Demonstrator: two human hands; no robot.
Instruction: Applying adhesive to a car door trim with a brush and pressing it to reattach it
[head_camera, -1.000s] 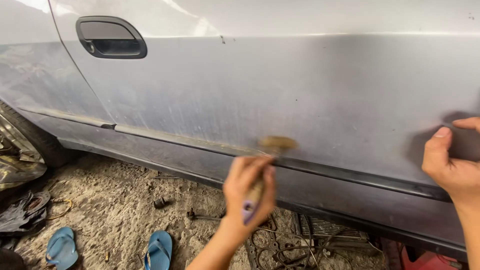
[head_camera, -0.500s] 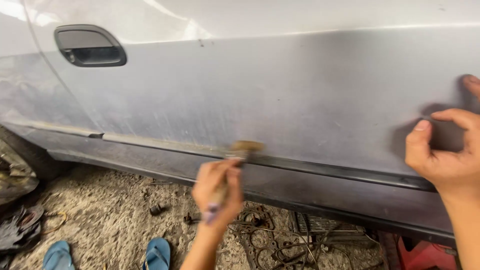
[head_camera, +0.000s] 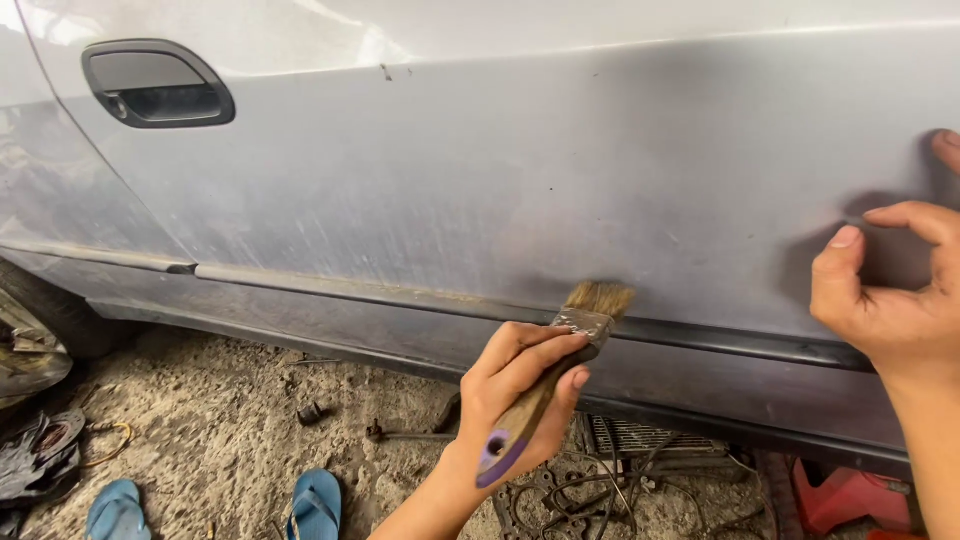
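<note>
Against the trim strip (head_camera: 700, 335) low on the grey car door (head_camera: 520, 190), the paintbrush (head_camera: 560, 370) rests with its bristles up. It looks light, its bristles soft, best gripped by the wooden handle. Left hand (head_camera: 520, 395) wraps that handle, wrist angled upward. Right hand (head_camera: 885, 300) braces on the door, fingers loosely curled, holding nothing.

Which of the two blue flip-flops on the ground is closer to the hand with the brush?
The right-hand flip-flop, lying just left of the forearm of the left hand that holds the paintbrush. The other flip-flop lies farther left, near the picture's corner.
</note>
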